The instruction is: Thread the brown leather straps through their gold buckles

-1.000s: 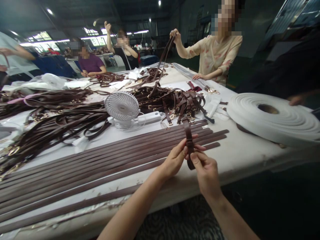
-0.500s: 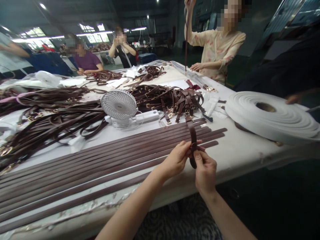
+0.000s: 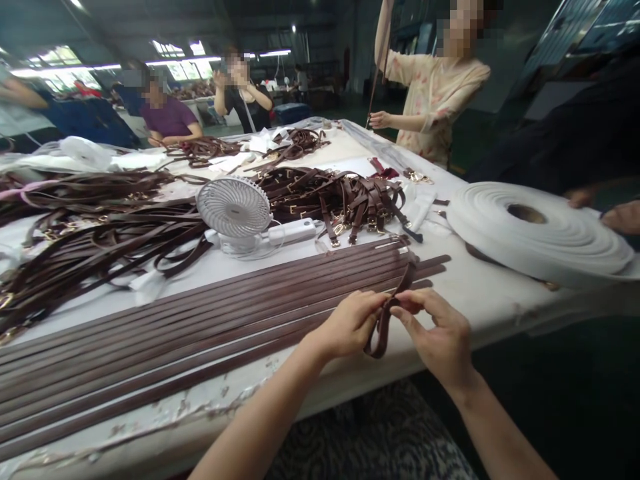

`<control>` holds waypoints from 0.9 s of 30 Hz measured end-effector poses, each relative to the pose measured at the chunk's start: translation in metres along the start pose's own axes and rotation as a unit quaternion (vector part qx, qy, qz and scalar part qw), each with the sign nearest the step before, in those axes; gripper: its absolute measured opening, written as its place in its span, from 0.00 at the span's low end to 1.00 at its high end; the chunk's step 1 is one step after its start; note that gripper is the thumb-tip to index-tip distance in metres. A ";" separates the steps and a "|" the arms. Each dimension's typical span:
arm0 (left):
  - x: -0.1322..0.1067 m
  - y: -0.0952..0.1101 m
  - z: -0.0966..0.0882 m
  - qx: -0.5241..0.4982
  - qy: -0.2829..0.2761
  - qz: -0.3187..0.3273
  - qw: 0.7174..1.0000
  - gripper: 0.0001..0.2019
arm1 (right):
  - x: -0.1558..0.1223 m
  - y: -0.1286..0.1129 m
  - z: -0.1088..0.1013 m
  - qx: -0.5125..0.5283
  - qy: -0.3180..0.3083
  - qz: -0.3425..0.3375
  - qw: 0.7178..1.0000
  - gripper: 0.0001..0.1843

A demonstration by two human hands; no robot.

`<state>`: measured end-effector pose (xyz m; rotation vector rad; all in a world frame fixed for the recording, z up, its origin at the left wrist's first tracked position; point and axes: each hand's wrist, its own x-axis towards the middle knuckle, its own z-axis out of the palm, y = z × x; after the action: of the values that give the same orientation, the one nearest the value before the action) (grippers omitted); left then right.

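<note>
A dark brown leather strap (image 3: 384, 327) hangs in a loop between my hands, its upper end rising to the right over the table. My left hand (image 3: 350, 325) pinches it from the left, and my right hand (image 3: 434, 330) grips it with thumb and fingers from the right. Just beneath and beyond my hands lies a row of long, flat brown leather straps (image 3: 200, 327), side by side on the white-covered table (image 3: 480, 300). The lower part of the loop hangs near their ends.
A small white fan (image 3: 233, 208) stands beyond the long straps, among heaps of brown straps with gold buckles (image 3: 330, 200). A large white roll (image 3: 535, 233) lies at right. Co-workers stand around the table, one holding a strap aloft (image 3: 380, 60).
My hands have moved apart and to the right, and the strap now bends into a looser loop. The co-worker's raised strap has risen further out of view.
</note>
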<state>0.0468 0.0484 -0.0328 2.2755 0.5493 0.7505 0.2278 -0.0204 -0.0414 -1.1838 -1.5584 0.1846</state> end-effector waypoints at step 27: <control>0.010 -0.020 -0.005 -0.298 -0.012 -0.169 0.939 0.28 | 0.025 0.030 0.022 0.487 0.109 0.340 0.797 0.18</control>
<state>0.0480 0.0704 -0.0407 1.5768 0.5862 0.6094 0.2302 0.0228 -0.0526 -0.7971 -0.5656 1.1384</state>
